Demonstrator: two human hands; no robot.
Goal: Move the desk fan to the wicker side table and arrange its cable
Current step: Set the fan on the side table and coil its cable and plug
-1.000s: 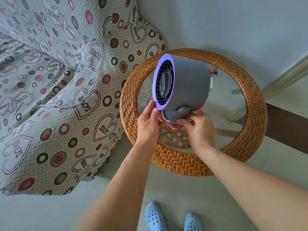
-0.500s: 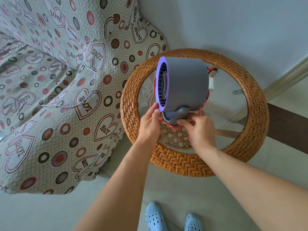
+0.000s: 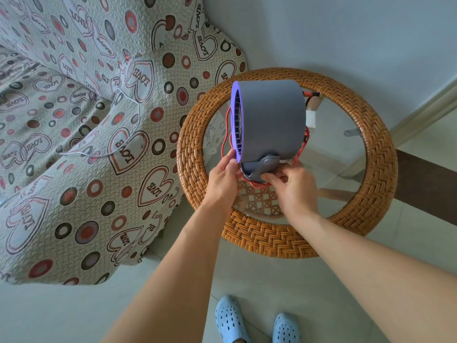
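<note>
One fan (image 3: 270,120), one wicker table (image 3: 378,157), two cables (red (image 3: 223,142), white (image 3: 134,112)), two clogs (image 3: 231,320).

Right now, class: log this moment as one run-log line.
stage: fan placing | fan: on wicker table | left hand: at base | right hand: grips base | red cable: looped loose

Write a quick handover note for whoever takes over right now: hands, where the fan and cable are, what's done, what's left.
Left hand: grips the fan at its lower front rim.
Right hand: grips the fan's base.
Fan: over the table's glass top; whether it rests there cannot be told.
Cable: red, looped loosely round the base; its white plug lies behind the fan.
Done: fan brought to the table.
Left: release the fan, tidy the cable.
</note>
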